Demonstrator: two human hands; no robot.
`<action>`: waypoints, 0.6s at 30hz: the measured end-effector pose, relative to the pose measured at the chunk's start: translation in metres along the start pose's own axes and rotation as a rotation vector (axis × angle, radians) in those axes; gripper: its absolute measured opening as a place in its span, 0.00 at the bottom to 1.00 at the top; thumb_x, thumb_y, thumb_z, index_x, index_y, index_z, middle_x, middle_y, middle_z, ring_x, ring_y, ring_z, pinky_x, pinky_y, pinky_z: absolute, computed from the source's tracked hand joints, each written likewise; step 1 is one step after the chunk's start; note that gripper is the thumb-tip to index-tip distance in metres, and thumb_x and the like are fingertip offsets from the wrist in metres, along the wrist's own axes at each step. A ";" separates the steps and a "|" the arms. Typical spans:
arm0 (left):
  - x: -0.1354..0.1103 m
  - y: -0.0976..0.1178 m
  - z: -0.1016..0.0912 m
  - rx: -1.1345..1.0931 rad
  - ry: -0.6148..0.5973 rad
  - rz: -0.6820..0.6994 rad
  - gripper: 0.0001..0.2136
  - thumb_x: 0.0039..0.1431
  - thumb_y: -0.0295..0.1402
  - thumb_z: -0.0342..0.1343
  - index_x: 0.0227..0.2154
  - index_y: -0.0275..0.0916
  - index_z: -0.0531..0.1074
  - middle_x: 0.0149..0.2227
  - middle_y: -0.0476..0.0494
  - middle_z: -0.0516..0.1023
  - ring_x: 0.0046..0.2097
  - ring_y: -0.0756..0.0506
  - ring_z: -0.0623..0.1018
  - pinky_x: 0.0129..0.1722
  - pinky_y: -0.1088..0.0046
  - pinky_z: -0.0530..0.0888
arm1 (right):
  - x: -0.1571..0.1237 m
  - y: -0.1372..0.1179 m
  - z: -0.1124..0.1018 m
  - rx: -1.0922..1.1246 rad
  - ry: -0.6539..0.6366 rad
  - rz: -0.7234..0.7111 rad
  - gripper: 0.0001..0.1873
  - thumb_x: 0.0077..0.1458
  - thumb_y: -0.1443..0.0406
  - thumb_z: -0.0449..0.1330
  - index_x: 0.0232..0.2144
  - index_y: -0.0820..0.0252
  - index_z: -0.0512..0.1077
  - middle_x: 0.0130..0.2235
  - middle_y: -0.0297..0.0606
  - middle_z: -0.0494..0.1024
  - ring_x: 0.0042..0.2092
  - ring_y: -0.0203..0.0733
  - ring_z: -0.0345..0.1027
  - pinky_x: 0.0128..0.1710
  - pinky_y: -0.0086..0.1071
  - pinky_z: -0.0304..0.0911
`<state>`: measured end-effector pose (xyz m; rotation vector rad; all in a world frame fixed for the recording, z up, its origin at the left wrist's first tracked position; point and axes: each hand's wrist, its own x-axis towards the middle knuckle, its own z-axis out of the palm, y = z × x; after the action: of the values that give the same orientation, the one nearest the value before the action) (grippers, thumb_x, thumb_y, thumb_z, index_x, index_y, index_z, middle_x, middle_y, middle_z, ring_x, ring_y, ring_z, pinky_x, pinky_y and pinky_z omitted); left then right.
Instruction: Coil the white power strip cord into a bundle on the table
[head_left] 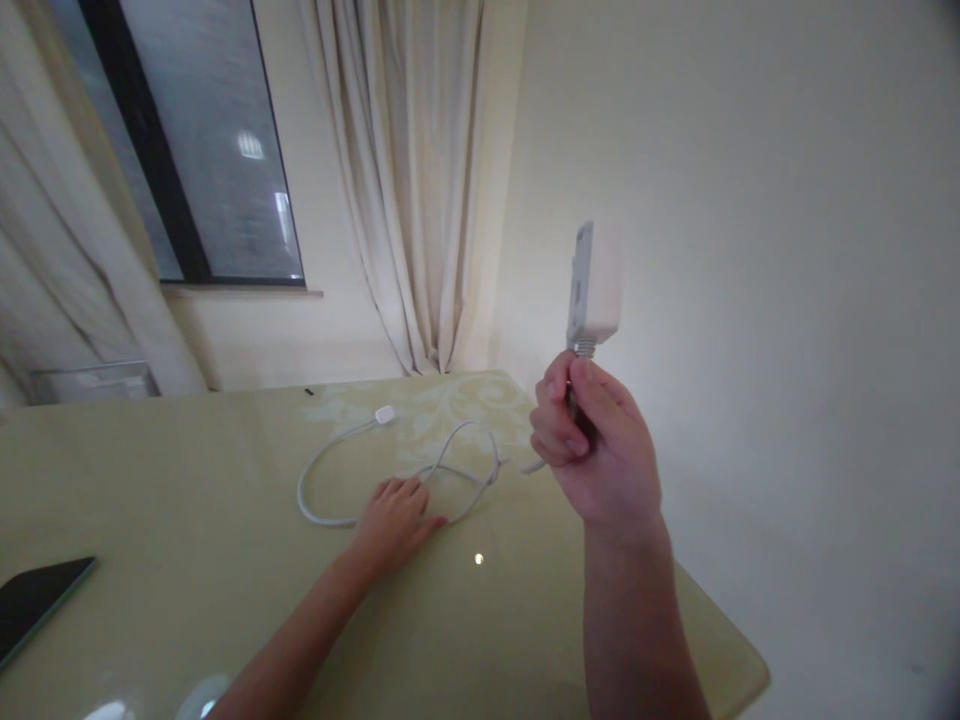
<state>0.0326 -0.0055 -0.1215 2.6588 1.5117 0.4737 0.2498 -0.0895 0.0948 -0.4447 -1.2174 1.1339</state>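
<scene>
My right hand [596, 430] is raised above the table, its fingers closed round the cord just below a white power strip [600, 290]. The strip stands upright, with its grey socket side facing left. Low on the table, my left hand [396, 525] is on the white power cord [319, 518], fingers curled over it and thumb pointing right. Loose loops of the cord lie on both sides of that hand, with a crossing or knot to its right. The white plug [385, 414] rests at the cord's far end, its prongs not visible.
The glossy yellow-green table [187, 480] has a rounded right corner near the wall [787, 300]. A dark flat device [45, 595] lies at the left edge. A small black item [309, 392] is by the far edge. Curtains [405, 180] hang behind, beside a window [217, 140].
</scene>
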 end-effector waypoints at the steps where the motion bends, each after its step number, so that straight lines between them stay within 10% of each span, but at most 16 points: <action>1: -0.002 -0.004 -0.006 0.049 0.041 -0.027 0.19 0.67 0.48 0.52 0.34 0.40 0.81 0.42 0.33 0.82 0.50 0.32 0.79 0.59 0.46 0.67 | 0.000 -0.002 -0.001 -0.001 0.031 -0.015 0.17 0.62 0.52 0.64 0.28 0.55 0.69 0.18 0.22 0.52 0.19 0.28 0.36 0.16 0.24 0.38; 7: -0.004 -0.002 -0.010 0.131 0.260 -0.115 0.13 0.60 0.26 0.51 0.37 0.42 0.82 0.46 0.32 0.83 0.59 0.27 0.75 0.68 0.32 0.42 | 0.007 -0.001 0.001 0.076 0.181 -0.097 0.15 0.63 0.56 0.63 0.29 0.55 0.66 0.20 0.22 0.50 0.19 0.29 0.36 0.15 0.24 0.38; 12: 0.000 0.027 0.011 -0.326 0.011 0.101 0.20 0.65 0.29 0.50 0.57 0.44 0.74 0.57 0.37 0.79 0.59 0.38 0.76 0.64 0.55 0.68 | 0.006 -0.003 0.005 0.089 0.125 -0.005 0.14 0.64 0.56 0.61 0.29 0.54 0.65 0.20 0.21 0.47 0.18 0.31 0.33 0.14 0.25 0.37; 18: 0.007 0.024 -0.020 -0.732 0.019 0.022 0.16 0.68 0.46 0.51 0.46 0.41 0.77 0.34 0.44 0.80 0.36 0.44 0.79 0.37 0.67 0.76 | 0.011 -0.003 -0.010 0.150 0.197 -0.077 0.12 0.64 0.58 0.62 0.31 0.55 0.66 0.20 0.21 0.47 0.18 0.30 0.35 0.14 0.25 0.38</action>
<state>0.0501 -0.0143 -0.0962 2.0929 1.0291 0.8552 0.2590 -0.0784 0.0999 -0.3829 -0.9633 1.0805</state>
